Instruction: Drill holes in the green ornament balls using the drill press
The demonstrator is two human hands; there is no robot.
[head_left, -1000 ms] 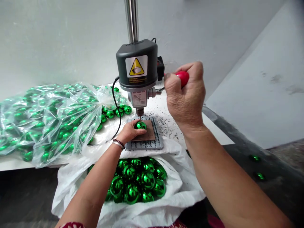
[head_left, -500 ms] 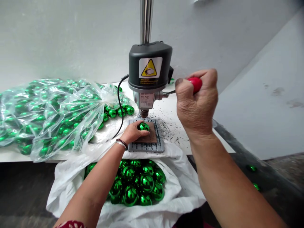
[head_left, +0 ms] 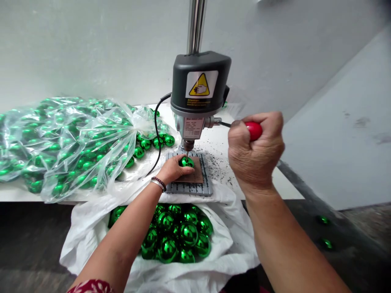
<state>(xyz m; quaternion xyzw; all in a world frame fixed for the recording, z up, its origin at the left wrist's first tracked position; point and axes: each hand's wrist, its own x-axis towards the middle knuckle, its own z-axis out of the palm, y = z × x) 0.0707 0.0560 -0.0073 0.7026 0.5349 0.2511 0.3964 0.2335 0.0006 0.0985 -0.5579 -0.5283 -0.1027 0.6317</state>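
A bench drill press (head_left: 200, 87) stands on the table, its thin bit pointing down. Beneath the bit, my left hand (head_left: 174, 169) grips a shiny green ball (head_left: 187, 162) against a brown board (head_left: 198, 173) on the slotted metal base (head_left: 191, 189). The bit reaches the top of the ball; whether it has gone in I cannot tell. At the right, my right hand (head_left: 255, 150) is wrapped round the red knob (head_left: 254, 130) of the drill's feed lever (head_left: 225, 124).
A clear plastic bag (head_left: 76, 150) full of green balls lies on the left, with several loose balls (head_left: 146, 144) beside it. In front, a white cloth sack (head_left: 235, 240) holds more balls. A black cable (head_left: 157, 126) curves down. Dark shavings (head_left: 218, 165) litter the white table.
My right hand has swung the red knob downward. The drill's bit has come down slightly toward the ball. My left hand keeps its hold, and the camera view has shifted a little.
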